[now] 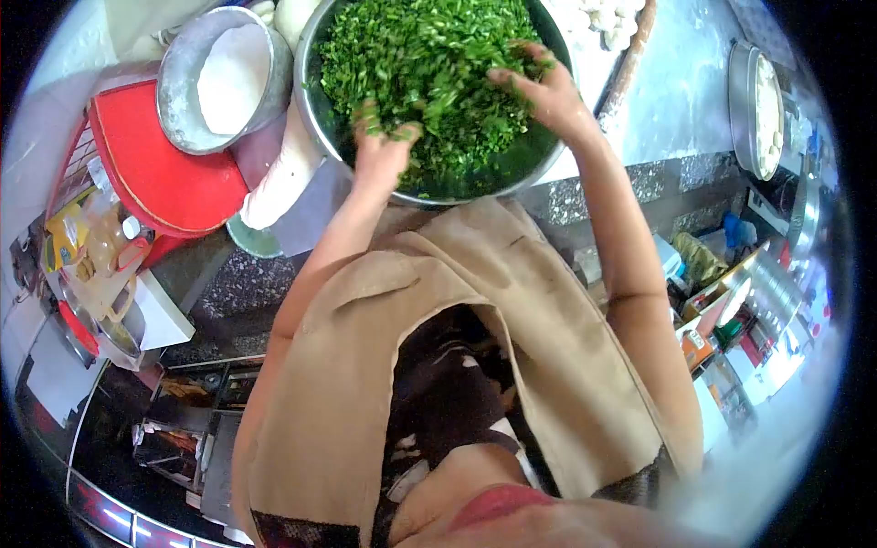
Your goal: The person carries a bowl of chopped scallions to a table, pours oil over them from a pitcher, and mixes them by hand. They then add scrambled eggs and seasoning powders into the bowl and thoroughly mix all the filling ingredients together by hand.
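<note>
A large metal bowl (311,91) full of chopped leafy greens (438,73) stands on the counter in front of me. Both of my hands are inside it. My left hand (382,157) is at the near left of the greens, fingers spread and bits of leaf stuck to them. On the right side, my right hand (546,99) reaches in with fingers apart, touching the edge of the heap. The greens are smeared by motion in the middle. Some fingertips are partly hidden by leaves.
At the left, a metal pot (183,110) holds white powder (239,82) beside a red lid-like board (164,173). To the right lie a wooden rolling pin (630,68) and small pale dough pieces (607,20). A round metal tray (742,110) stands farther right.
</note>
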{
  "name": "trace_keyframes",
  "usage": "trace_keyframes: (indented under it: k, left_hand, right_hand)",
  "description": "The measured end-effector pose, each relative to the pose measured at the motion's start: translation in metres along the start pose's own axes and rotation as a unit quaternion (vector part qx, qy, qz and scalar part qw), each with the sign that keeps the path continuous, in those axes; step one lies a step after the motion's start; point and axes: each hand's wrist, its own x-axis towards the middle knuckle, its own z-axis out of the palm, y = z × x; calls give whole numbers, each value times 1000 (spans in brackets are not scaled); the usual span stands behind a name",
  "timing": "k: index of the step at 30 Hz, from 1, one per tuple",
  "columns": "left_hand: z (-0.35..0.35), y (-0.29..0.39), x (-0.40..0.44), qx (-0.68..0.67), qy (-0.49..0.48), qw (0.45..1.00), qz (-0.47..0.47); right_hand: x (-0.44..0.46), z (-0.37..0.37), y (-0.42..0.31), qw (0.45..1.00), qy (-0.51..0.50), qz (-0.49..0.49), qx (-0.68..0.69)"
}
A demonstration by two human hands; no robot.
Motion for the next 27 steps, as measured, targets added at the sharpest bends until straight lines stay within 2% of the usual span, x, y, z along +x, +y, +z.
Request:
trace_keyframes:
  k: [1,2,3,5,6,7,8,10,11,12,13,15,16,17,18,19,20,21,23,24,25,26,27]
  left_hand:
    - [-4,-14,7,-16,49,996,-77]
    - [-7,-29,17,-50,89,984,-147]
    - [-14,-26,25,-102,94,977,-162]
    - [-29,-11,43,-224,1,958,-181]
    - [-30,-9,56,-249,-30,947,-199]
    - [-29,-10,68,-283,-50,933,-217]
    - [-28,-10,81,-314,-70,917,-236]
    - [-9,-30,117,-221,-12,930,-293]
    - [-13,-56,136,-234,-46,926,-292]
    - [-7,-35,137,-203,-22,931,-301]
    - [-8,-63,157,-192,-58,935,-291]
    - [-7,-96,187,-170,-128,944,-253]
    - [6,-19,159,-72,-45,956,-282]
    - [5,-63,189,-112,-113,951,-263]
    - [10,-33,184,-61,-148,946,-281]
    - [14,12,176,-8,-183,937,-298]
    - [18,38,173,50,-213,935,-280]
    - [24,51,168,108,-243,929,-259]
    - [39,-1,202,148,-258,937,-182]
    - [55,-25,226,169,-335,924,-81]
    - [65,-10,220,241,-394,887,-5]
    - [76,6,214,301,-440,842,79]
    - [86,27,189,398,-383,829,91]
  right_hand:
    - [16,-9,5,993,43,-33,-104]
    - [43,-13,28,994,39,-22,-103]
    - [69,-15,43,985,56,-88,-138]
    - [107,-9,54,982,15,-114,-148]
    - [121,-6,51,971,-39,-52,-232]
    - [128,-7,34,965,-71,-27,-253]
    - [152,-8,56,963,-172,-32,-204]
    - [153,-6,85,901,-188,-294,-257]
    - [152,-3,96,895,-181,-265,-309]
    - [151,1,106,885,-177,-235,-361]
    - [151,8,127,944,-170,-118,-258]
    - [126,10,138,966,-105,-125,-199]
    - [113,11,145,974,-74,-131,-168]
    - [101,20,151,991,-15,-89,-96]
    - [89,29,158,997,49,-56,-16]
    - [66,42,146,994,90,47,40]
    - [39,44,110,978,97,186,16]
    - [20,57,106,972,177,151,15]
    - [-7,89,122,950,283,124,37]
    - [-19,103,125,932,335,125,59]
    - [-32,116,119,903,384,161,105]
    - [-44,122,115,897,396,151,128]
    - [-56,122,108,906,379,150,117]
